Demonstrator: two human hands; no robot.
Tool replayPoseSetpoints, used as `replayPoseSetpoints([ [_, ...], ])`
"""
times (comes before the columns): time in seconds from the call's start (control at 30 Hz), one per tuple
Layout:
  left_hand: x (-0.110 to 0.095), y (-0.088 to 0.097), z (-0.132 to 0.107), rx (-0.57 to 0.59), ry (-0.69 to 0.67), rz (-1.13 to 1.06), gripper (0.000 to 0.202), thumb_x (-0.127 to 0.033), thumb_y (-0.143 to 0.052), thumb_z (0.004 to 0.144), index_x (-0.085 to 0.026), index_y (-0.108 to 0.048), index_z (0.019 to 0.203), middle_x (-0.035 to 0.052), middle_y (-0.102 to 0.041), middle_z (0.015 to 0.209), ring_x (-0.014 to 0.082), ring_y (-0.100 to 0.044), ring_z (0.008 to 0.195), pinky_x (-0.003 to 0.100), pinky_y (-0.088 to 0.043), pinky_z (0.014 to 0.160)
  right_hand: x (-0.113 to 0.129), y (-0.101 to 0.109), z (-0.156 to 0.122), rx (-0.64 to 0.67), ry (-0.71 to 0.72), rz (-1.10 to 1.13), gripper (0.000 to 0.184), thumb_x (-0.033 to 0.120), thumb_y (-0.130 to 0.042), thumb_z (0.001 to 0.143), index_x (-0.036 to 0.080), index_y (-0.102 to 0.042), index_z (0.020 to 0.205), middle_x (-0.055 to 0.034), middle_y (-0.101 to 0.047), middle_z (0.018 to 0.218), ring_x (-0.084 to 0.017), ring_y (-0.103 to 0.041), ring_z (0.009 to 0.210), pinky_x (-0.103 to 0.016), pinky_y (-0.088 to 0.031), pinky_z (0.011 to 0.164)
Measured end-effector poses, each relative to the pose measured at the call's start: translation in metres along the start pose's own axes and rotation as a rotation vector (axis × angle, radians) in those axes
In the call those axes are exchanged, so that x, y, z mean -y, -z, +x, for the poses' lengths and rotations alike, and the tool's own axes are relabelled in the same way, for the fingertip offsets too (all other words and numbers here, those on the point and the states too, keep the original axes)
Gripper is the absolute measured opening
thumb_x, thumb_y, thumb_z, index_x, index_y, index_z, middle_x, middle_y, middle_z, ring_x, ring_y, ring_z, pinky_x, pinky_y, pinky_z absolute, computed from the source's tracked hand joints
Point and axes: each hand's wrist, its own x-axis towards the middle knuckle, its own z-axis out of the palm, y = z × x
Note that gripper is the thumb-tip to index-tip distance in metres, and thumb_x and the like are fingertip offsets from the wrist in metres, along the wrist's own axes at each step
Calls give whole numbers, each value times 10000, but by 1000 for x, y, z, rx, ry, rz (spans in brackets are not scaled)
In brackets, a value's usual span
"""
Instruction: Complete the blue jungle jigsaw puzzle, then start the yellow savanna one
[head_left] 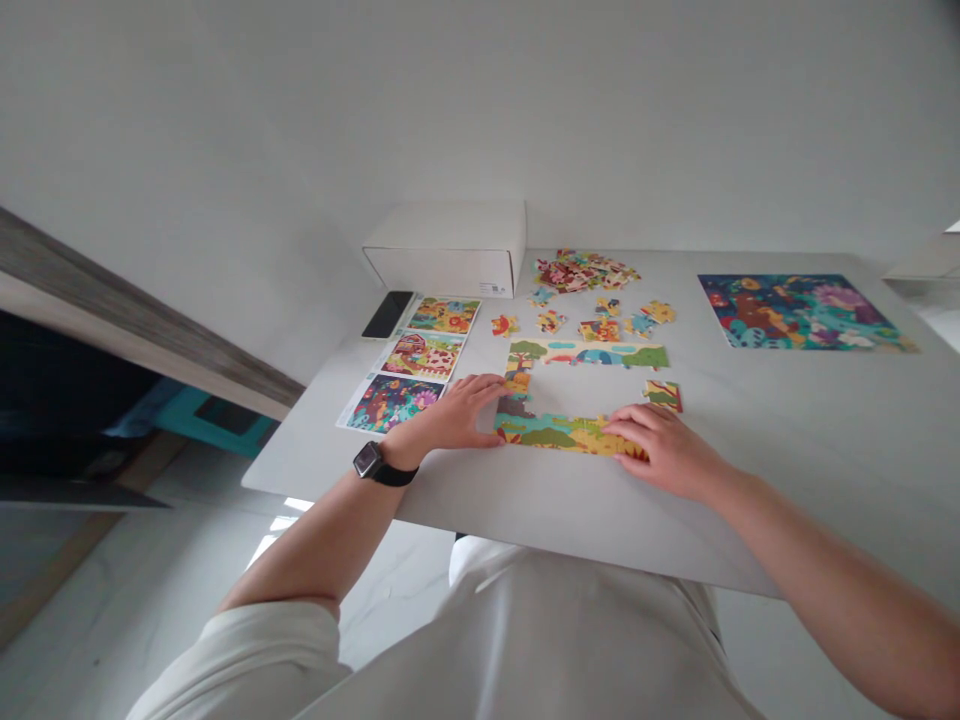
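The fingers of the right hand [666, 452] are resting slightly apart on the bottom row of a jigsaw frame [570, 436], while those of the left hand [453, 414] are spreading beside its left side, clamped on nothing. (Pressing with flat fingers is the sound method: pinching can lift thin pieces at their joints.) The frame is lying open-centred on a smooth white table [322, 455], with a loose card piece [663, 396] just beyond the right hand. Farther out, a heap of printed pieces [585, 270] is lying before a white cardboard box [446, 250], picture cards [424, 365] and a phone [388, 314] are occupying the left, and a finished puzzle [802, 312] is lying right.
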Motion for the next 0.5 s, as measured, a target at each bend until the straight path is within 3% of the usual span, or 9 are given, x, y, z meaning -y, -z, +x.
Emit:
replayPoseSetpoints([
  [0.23, -4, 1, 9, -27, 45, 77, 802, -656, -674, 941, -269, -481, 1616, 161, -461, 1664, 383, -443, 1503, 584, -354, 1259, 0, 0, -1, 8, -9, 17, 361, 235, -695, 940, 282, -750, 1294, -113, -704, 1286, -333, -661, 1202, -563, -526, 1095],
  [0.5, -1, -8, 19, -11, 31, 128, 755, -633, -643, 969, -227, -525, 1594, 162, -521, 1631, 356, -472, 1507, 540, -332, 1288, 5, 1, -4, 4, -12, 13, 335, 235, -681, 953, 273, -762, 1276, -113, -714, 1279, -319, -669, 1174, -554, -529, 1086],
])
